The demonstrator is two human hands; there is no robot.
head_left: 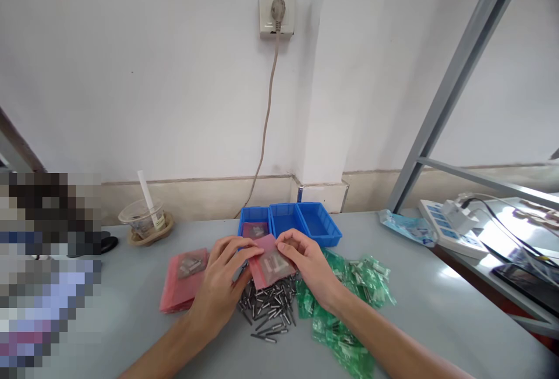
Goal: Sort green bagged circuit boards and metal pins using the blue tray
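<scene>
My left hand (222,283) and my right hand (310,265) together pinch the top edge of a small pink plastic bag (271,265) holding a few metal pins. The bag hangs over a heap of loose dark metal pins (268,309) on the grey table. Left of my left hand lies a stack of pink bags (183,280), one with pins inside. To the right of my right hand spreads a pile of green bags (349,297).
Three joined blue trays (321,225) stand behind the hands; the left one holds a pink bag (255,229). A plastic cup with a straw (146,219) sits far left. A power strip (445,225) and cables lie at the right. A metal frame post (454,85) rises there.
</scene>
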